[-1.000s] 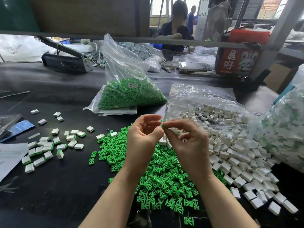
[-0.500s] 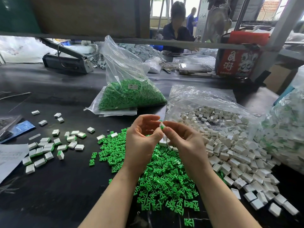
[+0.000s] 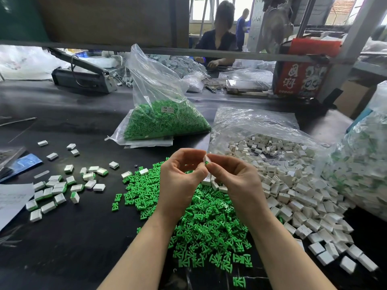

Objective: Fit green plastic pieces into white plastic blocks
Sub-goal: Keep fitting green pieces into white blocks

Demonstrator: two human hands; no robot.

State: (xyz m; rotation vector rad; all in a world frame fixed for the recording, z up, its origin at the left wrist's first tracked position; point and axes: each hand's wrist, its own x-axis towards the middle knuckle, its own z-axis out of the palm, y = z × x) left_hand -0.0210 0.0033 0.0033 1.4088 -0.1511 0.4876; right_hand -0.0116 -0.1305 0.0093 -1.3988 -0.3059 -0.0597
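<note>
My left hand and right hand both pinch one white block, green piece in its end, above the green pile. White pile at 3 o'clock; roughly thirty finished blocks at 9; two bags at 12 on the table.

Both bare forearms reaching forward side by side, left hand raised with fingers curled inward, thumb toward the right hand, right hand's curled fingertips meeting the left's in a shared pinch, wrists slightly bent, held above the surface
</note>
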